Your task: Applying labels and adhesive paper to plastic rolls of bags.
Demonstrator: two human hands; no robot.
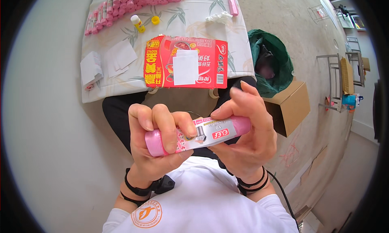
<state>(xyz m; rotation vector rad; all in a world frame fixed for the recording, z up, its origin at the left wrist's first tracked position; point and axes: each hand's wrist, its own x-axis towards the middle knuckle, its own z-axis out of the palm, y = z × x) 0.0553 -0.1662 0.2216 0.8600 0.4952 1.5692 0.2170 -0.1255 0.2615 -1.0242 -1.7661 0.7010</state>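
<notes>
A pink roll [202,136] with a printed white and grey label wrapped round its middle is held in front of my chest, tilted slightly up to the right. My left hand [160,131] grips its left end, fingers over the top and thumb below. The right end is pinched by my right hand [249,129], index finger and thumb at the label's edge. Beyond my hands, a red printed cardboard sheet [162,77] lies at the table's near edge, several white paper slips [185,70] on it. An uncapped glue stick [138,24] stands behind, beside its yellow cap [155,20].
Several pink labelled rolls [121,8] are piled at the far left of the table [194,28]. White paper stacks [91,68] sit at its left edge. Crumpled white tissue [219,18] and a pink bar-shaped piece [233,6] lie far right. A green bag [279,50] and cardboard box [293,107] stand right.
</notes>
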